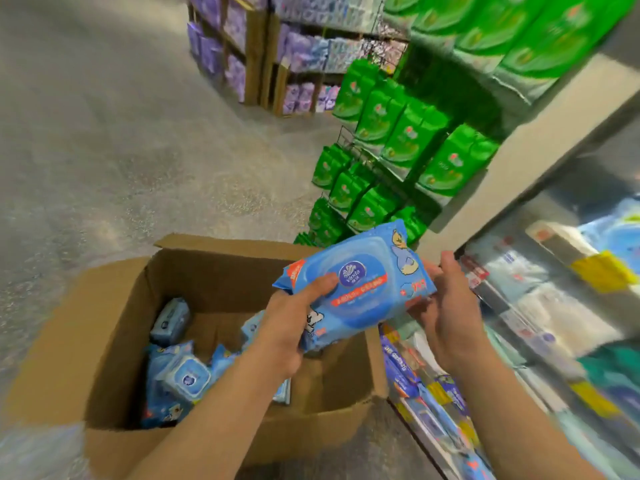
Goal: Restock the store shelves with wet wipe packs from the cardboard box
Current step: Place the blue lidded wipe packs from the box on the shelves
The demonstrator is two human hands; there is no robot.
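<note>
A blue wet wipe pack (360, 282) with a round logo and cartoon prints is held over the far right corner of the open cardboard box (104, 341). My left hand (291, 327) grips the pack's left end, thumb on top. Against its right end sits my right hand (446, 310), fingers curled beneath it and thumb up. Several more blue packs (180, 372) lie loose in the bottom of the box. The store shelves (540, 306) stand to the right, blurred.
Green packs (398, 140) hang on a wire rack beyond the box. Purple goods fill wooden shelving (256, 57) further back. Grey speckled floor (104, 133) spreads to the left. Blue packs (415, 379) line the lowest shelf edge beside the box.
</note>
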